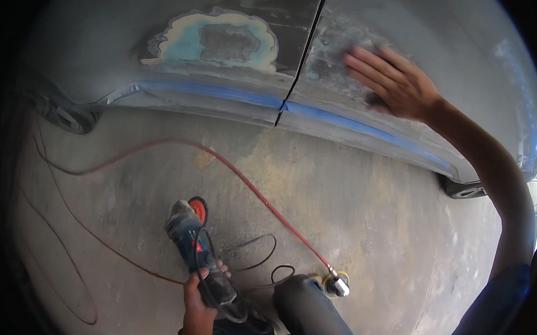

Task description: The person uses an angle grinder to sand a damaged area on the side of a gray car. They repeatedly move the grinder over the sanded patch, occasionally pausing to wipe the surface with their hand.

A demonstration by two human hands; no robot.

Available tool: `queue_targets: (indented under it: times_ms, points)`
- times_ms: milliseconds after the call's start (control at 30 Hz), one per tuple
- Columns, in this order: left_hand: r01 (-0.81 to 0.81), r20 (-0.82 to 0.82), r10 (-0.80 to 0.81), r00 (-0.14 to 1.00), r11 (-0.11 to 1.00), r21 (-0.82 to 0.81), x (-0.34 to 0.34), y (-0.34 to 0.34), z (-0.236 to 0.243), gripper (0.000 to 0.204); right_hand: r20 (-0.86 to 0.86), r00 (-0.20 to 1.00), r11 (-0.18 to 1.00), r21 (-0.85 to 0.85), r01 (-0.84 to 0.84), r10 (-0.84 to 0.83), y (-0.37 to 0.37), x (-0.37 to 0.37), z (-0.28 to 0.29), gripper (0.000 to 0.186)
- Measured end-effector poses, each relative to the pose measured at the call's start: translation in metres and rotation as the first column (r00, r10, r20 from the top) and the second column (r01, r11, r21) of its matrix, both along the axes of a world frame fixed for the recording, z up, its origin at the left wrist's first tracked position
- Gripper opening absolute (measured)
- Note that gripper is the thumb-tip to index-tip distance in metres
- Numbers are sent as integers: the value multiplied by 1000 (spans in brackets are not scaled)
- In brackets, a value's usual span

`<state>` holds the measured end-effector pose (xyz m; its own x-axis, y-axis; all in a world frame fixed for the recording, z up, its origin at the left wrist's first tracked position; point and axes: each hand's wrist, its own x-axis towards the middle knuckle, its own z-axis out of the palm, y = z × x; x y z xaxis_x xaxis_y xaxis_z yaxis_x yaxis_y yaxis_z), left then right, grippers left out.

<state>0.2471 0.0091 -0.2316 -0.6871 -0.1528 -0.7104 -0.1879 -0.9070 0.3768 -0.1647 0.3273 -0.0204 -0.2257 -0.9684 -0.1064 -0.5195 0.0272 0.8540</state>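
Note:
My left hand grips an angle grinder by its dark body, low over the floor. Its head points away from me, with a red disc at the tip and a cord looped along the body. My right arm reaches up to the grey car side, where my right hand lies flat with its fingers stretched out on a scuffed, sanded patch. The fingertips are slightly blurred. Left of the door gap, another sanded patch shows cream and teal rings around a bare grey middle.
Blue masking tape runs along the lower car side. Wheels stand at left and right. A red air hose crosses the concrete floor to a small air tool beside my knee. Thin cords loop at left.

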Motion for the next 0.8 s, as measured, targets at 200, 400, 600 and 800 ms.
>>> queue_targets:
  times_ms: [200,400,600,800]
  points:
    - [-49,-26,47,999,996,-80,12,-19,-11,49,125,984,990,-54,132,-125,-1,1,-24,109]
    - [-172,-89,171,981,985,-2,3,-32,-21,47,130,988,984,-167,-59,81,-91,3,-41,104]
    - [-165,-92,164,982,986,-13,6,-40,-21,54,75,994,977,-196,88,-75,-11,13,-54,96]
    - [-173,-115,174,978,985,19,-1,-40,-33,48,-89,987,796,-603,51,-130,-60,15,1,84]
